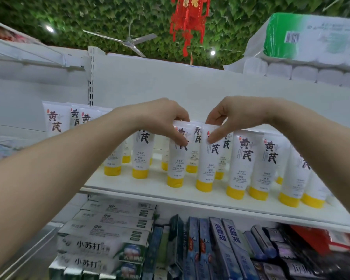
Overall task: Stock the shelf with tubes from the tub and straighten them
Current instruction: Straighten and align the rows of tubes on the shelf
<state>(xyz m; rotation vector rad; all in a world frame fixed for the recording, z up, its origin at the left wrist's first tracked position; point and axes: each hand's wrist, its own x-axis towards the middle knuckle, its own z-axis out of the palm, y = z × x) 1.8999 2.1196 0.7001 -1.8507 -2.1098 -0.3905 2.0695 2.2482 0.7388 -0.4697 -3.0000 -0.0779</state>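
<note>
Tubes (241,162), white with yellow caps down, line the shelf (190,201); both hands (192,122) each pinch one.

You have white tubes (205,158) with yellow caps and bold black characters, each with a small red mark, standing on a white shelf (190,201). At 6 o'clock, boxes (109,223) run grey-white and green, others (226,249) blue. At 12 o'clock a red ornament (188,23) hangs against green leaves (89,17). At 2 o'clock sits a green-and-white pack (311,37).
</note>
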